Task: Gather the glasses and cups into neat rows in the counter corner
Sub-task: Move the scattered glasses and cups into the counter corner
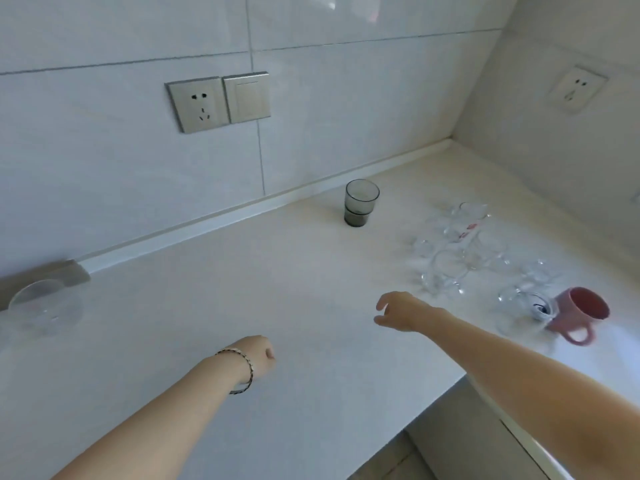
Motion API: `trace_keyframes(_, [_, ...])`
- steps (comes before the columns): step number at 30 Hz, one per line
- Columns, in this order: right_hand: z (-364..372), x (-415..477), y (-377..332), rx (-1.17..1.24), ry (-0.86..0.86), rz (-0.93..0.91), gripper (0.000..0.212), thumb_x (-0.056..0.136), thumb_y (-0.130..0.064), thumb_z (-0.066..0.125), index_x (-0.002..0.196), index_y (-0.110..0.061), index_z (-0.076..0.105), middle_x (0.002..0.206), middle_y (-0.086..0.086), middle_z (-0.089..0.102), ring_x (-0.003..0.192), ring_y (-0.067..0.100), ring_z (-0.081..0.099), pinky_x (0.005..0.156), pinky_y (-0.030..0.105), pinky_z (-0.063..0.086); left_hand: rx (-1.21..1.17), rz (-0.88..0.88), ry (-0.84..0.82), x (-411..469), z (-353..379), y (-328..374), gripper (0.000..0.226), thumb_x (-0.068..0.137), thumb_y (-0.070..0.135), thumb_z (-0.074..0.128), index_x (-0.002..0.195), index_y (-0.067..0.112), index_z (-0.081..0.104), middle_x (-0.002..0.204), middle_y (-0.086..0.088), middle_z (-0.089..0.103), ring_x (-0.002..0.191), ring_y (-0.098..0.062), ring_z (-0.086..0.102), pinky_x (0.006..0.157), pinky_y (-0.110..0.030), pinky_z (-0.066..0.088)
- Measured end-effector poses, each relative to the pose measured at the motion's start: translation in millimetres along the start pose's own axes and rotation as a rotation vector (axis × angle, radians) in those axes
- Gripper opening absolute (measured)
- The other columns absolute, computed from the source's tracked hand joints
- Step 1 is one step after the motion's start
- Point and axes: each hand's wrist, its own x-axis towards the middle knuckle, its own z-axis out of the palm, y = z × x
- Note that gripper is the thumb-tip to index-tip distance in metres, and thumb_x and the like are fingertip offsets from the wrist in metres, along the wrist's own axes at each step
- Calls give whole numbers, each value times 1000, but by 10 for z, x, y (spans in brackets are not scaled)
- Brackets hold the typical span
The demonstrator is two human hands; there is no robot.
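A smoky grey glass [361, 206] stands upright near the back wall, apart from the rest. Several clear glasses [457, 251] cluster toward the right corner of the white counter [242, 306]. Beside them at the right a pink mug [579, 314] leans tilted, with a small patterned cup [542, 307] against it. A clear glass [45, 306] sits alone at the far left. My right hand [401, 311] hovers over the counter with loosely spread fingers, holding nothing, left of the cluster. My left hand [259, 355], with a bracelet at the wrist, has its fingers curled under and holds nothing.
Tiled walls meet at the corner at the upper right. A socket and switch plate [218, 102] is on the back wall, another socket [576, 89] on the right wall. A metal fitting [52, 275] lies at the far left. The counter's front edge [433, 396] drops off at lower right.
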Motion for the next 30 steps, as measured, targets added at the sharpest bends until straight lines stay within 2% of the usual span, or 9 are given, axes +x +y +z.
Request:
trace_keyframes(5, [-514,215,994,44,139,50,44,91,-31,56,132,-16,50,137,8,49,126,25,47,103,30,39,8,24,-31,392,79,956,14,88,18,41,77,25,46,89,2,49,82,-18,43,77,-23,35])
trace_keyframes(8, [-752,387,1367,58,243,102,59,88,-35,59,139,-12,40,140,11,42,129,28,43,104,35,39,8,19,-41,528,98,1259,13,90,20,41,80,24,49,95,4,52,89,-16,48,81,-23,38])
trace_keyframes(12, [-797,625,1574,75,220,189,83,80,-51,65,140,-4,31,141,17,37,131,32,40,105,39,37,41,-20,-60,613,111,1382,9,91,20,40,88,21,49,98,4,52,92,-15,47,82,-22,37])
trace_keyframes(16, [-639,813,1571,206,190,179,91,76,-47,72,142,-5,25,142,18,34,132,35,39,106,42,37,49,-75,-50,647,42,1335,13,92,20,40,82,24,46,102,2,53,93,-14,47,80,-19,35])
trace_keyframes(18, [-581,864,1559,232,216,178,89,77,-44,72,141,-6,25,140,18,36,130,35,41,104,42,41,41,-102,-43,644,-11,1284,16,92,20,42,77,26,45,112,-1,60,95,-15,50,83,-21,38])
trace_keyframes(22, [-579,878,1534,230,265,166,83,75,-41,74,138,-9,31,134,15,41,125,33,45,100,40,45,9,-139,-25,623,-52,1138,8,92,20,42,88,22,49,121,-3,61,94,-15,50,82,-19,37])
trace_keyframes(25, [-591,854,1401,162,235,98,85,73,-42,75,139,-12,31,133,13,42,124,33,47,99,40,46,-23,-165,-1,564,-77,1005,9,92,21,42,89,22,50,115,-2,61,92,-15,48,81,-19,36])
trace_keyframes(27, [-573,827,1206,107,211,24,89,72,-43,75,142,-14,28,136,12,41,125,32,47,101,39,45,-41,-198,-6,476,-96,914,10,91,19,41,86,24,48,99,0,56,88,-17,46,78,-21,36])
trace_keyframes(30, [-507,749,718,13,162,-103,91,73,-43,73,145,-17,25,140,9,40,127,29,46,102,36,43,-76,-233,3,274,-114,671,23,88,14,40,69,27,37,89,2,41,80,-18,36,60,-23,29])
